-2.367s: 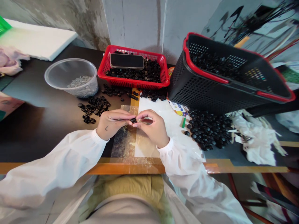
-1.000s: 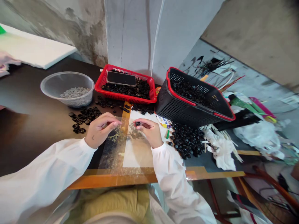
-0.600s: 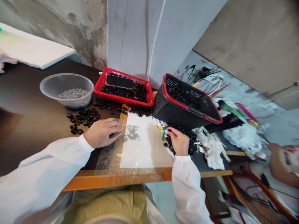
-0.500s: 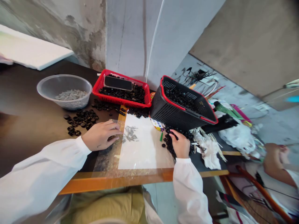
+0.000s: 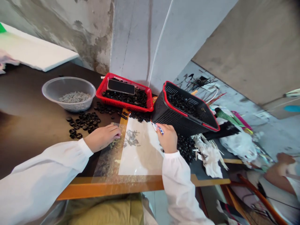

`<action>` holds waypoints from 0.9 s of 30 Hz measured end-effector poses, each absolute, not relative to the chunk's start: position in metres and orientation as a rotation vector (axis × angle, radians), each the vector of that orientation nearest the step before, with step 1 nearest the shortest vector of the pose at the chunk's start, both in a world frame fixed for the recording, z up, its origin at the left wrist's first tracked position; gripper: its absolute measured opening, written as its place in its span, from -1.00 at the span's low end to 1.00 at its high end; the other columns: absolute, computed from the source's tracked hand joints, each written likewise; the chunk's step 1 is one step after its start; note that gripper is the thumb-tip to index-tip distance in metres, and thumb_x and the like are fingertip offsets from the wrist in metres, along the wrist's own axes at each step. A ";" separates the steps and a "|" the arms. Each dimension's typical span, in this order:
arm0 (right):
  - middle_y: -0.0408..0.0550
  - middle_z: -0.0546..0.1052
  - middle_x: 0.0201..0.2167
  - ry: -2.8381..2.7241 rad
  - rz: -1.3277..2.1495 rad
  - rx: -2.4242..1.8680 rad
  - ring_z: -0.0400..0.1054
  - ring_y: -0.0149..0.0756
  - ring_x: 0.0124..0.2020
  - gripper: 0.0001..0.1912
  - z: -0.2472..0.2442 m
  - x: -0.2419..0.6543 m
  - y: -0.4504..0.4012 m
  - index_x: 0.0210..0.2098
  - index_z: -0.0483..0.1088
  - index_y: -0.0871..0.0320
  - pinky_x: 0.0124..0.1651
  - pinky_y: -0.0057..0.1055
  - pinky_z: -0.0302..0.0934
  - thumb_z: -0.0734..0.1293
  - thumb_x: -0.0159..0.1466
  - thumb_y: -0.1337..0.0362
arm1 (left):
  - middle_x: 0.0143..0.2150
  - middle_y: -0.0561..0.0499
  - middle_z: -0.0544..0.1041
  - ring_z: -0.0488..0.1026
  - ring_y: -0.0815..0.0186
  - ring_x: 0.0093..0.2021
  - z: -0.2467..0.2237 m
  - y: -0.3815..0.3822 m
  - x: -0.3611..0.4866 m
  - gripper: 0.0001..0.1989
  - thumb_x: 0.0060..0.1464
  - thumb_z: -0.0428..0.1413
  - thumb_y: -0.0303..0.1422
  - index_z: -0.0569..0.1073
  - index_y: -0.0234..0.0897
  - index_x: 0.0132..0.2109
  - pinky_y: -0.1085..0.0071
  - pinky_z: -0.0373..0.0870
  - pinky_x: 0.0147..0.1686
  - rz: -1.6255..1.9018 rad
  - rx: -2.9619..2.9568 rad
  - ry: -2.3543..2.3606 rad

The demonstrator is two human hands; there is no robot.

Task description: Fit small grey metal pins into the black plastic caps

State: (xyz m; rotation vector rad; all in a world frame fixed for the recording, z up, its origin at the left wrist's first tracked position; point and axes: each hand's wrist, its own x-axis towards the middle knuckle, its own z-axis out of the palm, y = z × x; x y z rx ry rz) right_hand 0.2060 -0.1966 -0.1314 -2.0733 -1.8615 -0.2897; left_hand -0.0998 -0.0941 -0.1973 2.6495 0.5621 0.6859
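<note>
dark tabletop [image 5: 35, 103], clear plastic sheet [image 5: 140, 153] on it: right hand [image 5: 168, 138] has its fingers closed on a printed paper slip [image 5: 158, 128] at the sheet's top edge. left hand [image 5: 102, 138] lies curled on the sheet, unclear whether gripping anything. black buttons [image 5: 186, 148] lie piled beside the right hand, below a black basket [image 5: 170, 118].
</note>
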 end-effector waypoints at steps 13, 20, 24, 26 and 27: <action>-0.03 0.62 -0.17 -1.812 -0.064 -2.160 0.46 -0.17 -0.13 -0.80 -0.158 0.170 -0.116 -0.11 0.56 0.06 -0.11 -0.32 0.28 0.37 0.28 0.26 | -0.19 -0.06 0.60 0.55 0.30 -0.28 -0.184 -0.099 -0.096 -0.76 0.26 0.10 -0.22 0.52 -0.24 -0.05 0.41 0.51 -0.27 1.024 2.044 0.768; -0.09 0.63 -0.25 -1.604 0.413 -1.635 0.54 -0.28 -0.22 -0.82 -0.147 0.145 -0.137 -0.18 0.51 0.12 -0.03 -0.35 0.38 0.38 0.20 0.34 | -0.22 -0.06 0.60 0.56 0.29 -0.25 -0.175 -0.102 -0.096 -0.67 0.15 0.21 -0.21 0.49 -0.27 0.01 0.41 0.52 -0.28 1.075 1.718 0.795; -0.08 0.63 -0.25 -1.575 0.724 -1.458 0.53 -0.31 -0.26 -0.83 -0.148 0.116 -0.152 -0.21 0.53 0.12 -0.11 -0.38 0.43 0.40 0.18 0.31 | -0.23 -0.06 0.59 0.53 0.32 -0.28 -0.175 -0.103 -0.095 -0.66 0.11 0.25 -0.23 0.47 -0.27 -0.01 0.44 0.48 -0.32 1.072 1.693 0.801; -0.06 0.63 -0.22 -1.562 0.795 -1.436 0.53 -0.32 -0.25 -0.83 -0.151 0.106 -0.156 -0.22 0.54 0.12 -0.13 -0.39 0.44 0.40 0.17 0.31 | -0.23 -0.06 0.59 0.51 0.34 -0.32 -0.177 -0.104 -0.095 -0.66 0.11 0.26 -0.24 0.46 -0.27 -0.02 0.45 0.46 -0.34 1.061 1.711 0.807; -0.06 0.63 -0.20 -1.545 0.824 -1.429 0.53 -0.31 -0.23 -0.82 -0.152 0.102 -0.157 -0.22 0.54 0.12 -0.13 -0.39 0.44 0.40 0.17 0.31 | -0.23 -0.06 0.59 0.49 0.36 -0.35 -0.178 -0.104 -0.094 -0.67 0.11 0.25 -0.25 0.45 -0.28 -0.02 0.45 0.45 -0.36 1.053 1.722 0.808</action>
